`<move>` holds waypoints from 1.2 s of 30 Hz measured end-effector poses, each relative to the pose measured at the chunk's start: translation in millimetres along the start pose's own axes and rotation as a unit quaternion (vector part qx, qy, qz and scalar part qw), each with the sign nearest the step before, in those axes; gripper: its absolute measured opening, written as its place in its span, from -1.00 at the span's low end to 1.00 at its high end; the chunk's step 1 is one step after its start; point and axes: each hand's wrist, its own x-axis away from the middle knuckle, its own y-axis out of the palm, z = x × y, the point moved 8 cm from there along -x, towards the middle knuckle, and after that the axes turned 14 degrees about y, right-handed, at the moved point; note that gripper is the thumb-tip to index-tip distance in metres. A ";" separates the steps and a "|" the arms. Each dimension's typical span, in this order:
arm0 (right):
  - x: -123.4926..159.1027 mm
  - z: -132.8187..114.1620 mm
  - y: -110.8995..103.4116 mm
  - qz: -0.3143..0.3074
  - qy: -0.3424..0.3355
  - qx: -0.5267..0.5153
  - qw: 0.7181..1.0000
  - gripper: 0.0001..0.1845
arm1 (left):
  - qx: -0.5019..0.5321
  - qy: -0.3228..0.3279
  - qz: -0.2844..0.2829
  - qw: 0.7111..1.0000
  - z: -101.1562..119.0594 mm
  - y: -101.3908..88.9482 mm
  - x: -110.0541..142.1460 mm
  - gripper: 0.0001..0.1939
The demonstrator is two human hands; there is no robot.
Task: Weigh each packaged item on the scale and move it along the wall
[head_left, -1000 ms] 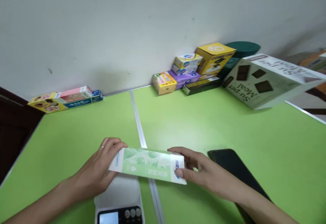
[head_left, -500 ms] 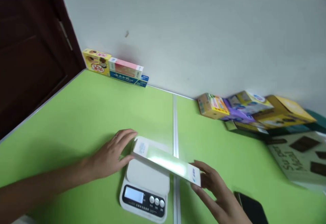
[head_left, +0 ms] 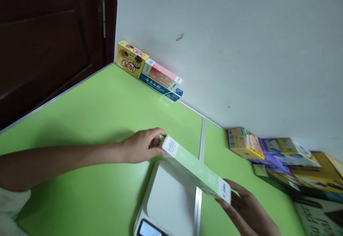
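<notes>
A long, slim box (head_left: 197, 168), pale green with white ends, is held aslant between both hands. My left hand (head_left: 146, 144) grips its far left end, thumb below and fingers above. At the near right end, my right hand (head_left: 246, 207) pinches the box between thumb and fingers. Below the box lies a white kitchen scale (head_left: 168, 200) with a flat platform. Its lit display (head_left: 150, 229) shows partly at the bottom edge of the view, with the reading too faint to make out. The box is above the scale's platform, apart from it.
Against the wall stand a yellow snack box (head_left: 131, 60), a pink box (head_left: 163, 75) and a dark blue box (head_left: 158, 87). On the right are a small orange-yellow carton (head_left: 245, 143), a purple pack (head_left: 273, 162) and several more boxes. A metal strip (head_left: 202, 143) crosses the green table (head_left: 88, 103).
The view has swung left. Both hands have carried the green box away from the scale toward the wall boxes, and its glare is gone. The phone has left the view.
</notes>
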 end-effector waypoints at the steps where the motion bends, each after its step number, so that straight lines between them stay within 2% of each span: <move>1: -12.6 -12.9 3.3 0.006 -0.014 -0.008 1.000 -0.53 | -0.002 0.002 0.022 1.000 -4.0 -12.2 -5.7 -0.65; 7: -112.1 -88.3 39.4 0.012 -0.077 -0.053 0.996 -0.49 | -0.078 0.015 0.152 0.985 -38.3 -94.5 -50.8 -0.63; 10: -161.2 -117.6 68.0 0.014 -0.104 -0.065 0.992 -0.48 | -0.150 -0.016 0.217 0.964 -63.1 -135.6 -71.5 -0.60; 12: -189.2 -130.2 88.1 0.023 -0.116 -0.072 0.990 -0.48 | -0.184 -0.055 0.238 0.952 -83.6 -155.2 -82.3 -0.56; 15: -224.1 -139.7 113.5 0.044 -0.120 -0.078 0.989 -0.47 | -0.199 -0.111 0.267 0.936 -113.8 -173.6 -94.6 -0.54; 19: -258.1 -142.0 128.7 0.070 -0.111 -0.105 0.986 -0.51 | -0.177 -0.126 0.330 0.919 -136.3 -184.2 -111.9 -0.53; 23: -275.0 -139.2 127.2 0.089 -0.120 -0.138 0.979 -0.49 | -0.165 -0.117 0.372 0.906 -143.9 -185.0 -126.9 -0.55; 28: -278.6 -134.8 123.8 0.096 -0.138 -0.132 0.977 -0.49 | -0.185 -0.085 0.380 0.902 -145.9 -181.5 -129.5 -0.56; 31: -279.0 -134.4 125.6 0.087 -0.133 -0.141 0.977 -0.54 | -0.188 -0.088 0.378 0.902 -149.5 -181.1 -127.2 -0.55; 36: -284.5 -134.2 132.4 0.051 -0.063 -0.130 0.988 -0.62 | -0.171 -0.107 0.378 0.903 -144.9 -179.2 -123.5 -0.49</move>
